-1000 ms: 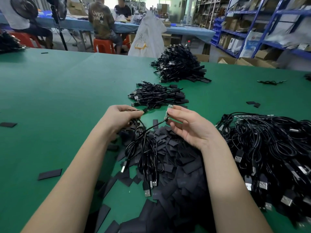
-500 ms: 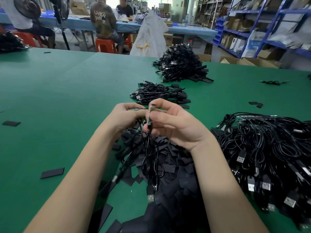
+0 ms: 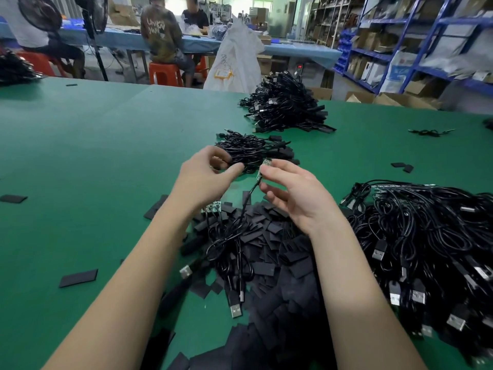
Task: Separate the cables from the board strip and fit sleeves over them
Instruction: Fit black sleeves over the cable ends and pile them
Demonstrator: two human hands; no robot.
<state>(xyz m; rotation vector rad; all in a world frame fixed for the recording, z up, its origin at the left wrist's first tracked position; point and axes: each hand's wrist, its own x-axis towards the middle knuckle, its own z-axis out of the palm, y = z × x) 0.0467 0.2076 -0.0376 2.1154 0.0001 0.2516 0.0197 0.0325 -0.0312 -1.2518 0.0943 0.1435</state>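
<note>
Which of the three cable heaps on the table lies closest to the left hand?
The small middle heap, just beyond the left hand; the others sit farther back and right.

Two hands (image 3: 210, 177), two seated people (image 3: 162, 41), two orange stools (image 3: 165, 73)

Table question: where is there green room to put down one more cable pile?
Most bare green table lies left of the left hand, bordered by a few stray sleeves. A smaller patch sits between the far cable pile and the big cable heap on the right. The middle is crowded with the sleeve pile.
</note>
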